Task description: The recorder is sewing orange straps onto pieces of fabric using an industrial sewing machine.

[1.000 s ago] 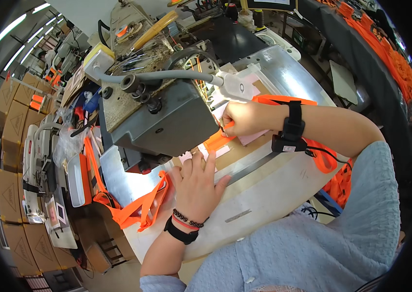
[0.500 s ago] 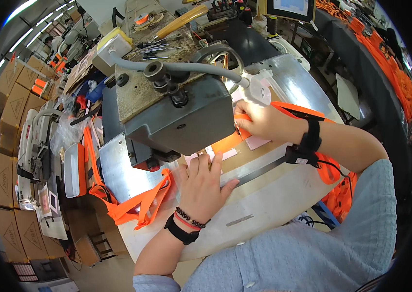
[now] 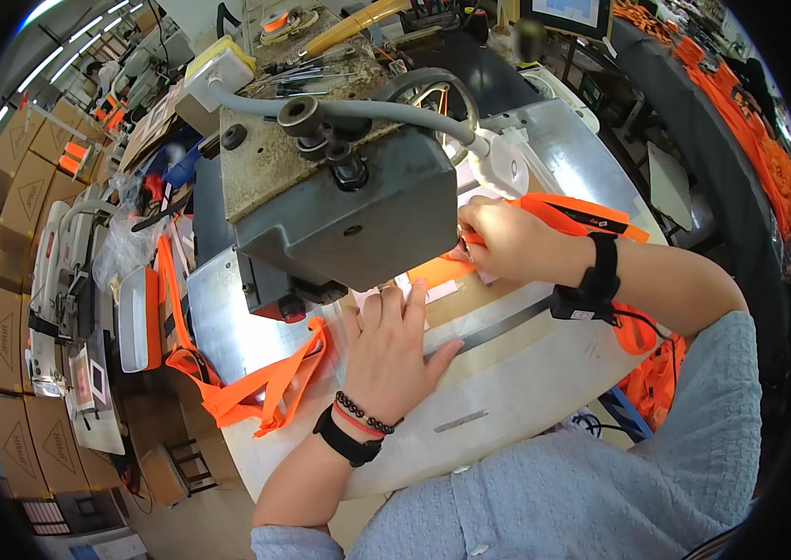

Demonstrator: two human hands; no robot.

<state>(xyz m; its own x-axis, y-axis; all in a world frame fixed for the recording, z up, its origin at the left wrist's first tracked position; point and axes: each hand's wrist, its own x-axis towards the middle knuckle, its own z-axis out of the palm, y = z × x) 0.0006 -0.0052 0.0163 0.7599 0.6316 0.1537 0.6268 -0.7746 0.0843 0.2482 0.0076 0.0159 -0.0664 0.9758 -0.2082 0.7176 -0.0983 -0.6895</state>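
Here's your orange strap [image 3: 430,272], lying on the tan board [image 3: 452,305] at the near edge of the grey machine head [image 3: 349,224], right between your two hands! Its visible stretch runs on a slant, from your left fingertips away and up toward your right hand. Your left hand [image 3: 386,350] is spread flat, palm down, gripping nothing, the index fingertip right at the strap's near end. Your right hand [image 3: 514,240] sits at the other end, fingers curled in close beside the machine head; whether they pinch the strap, I can't tell, with the tips half lost there. Both hands are about equally near, one at each end.

Now the markings: a black label [image 3: 592,217] on the orange webbing beyond your right wrist carries pale print, too small to make out. The lamp head [image 3: 505,171] shows a round symbol. Off to your left, the stacked brown cartons [image 3: 5,322] bear a triangle with lettering beneath it.
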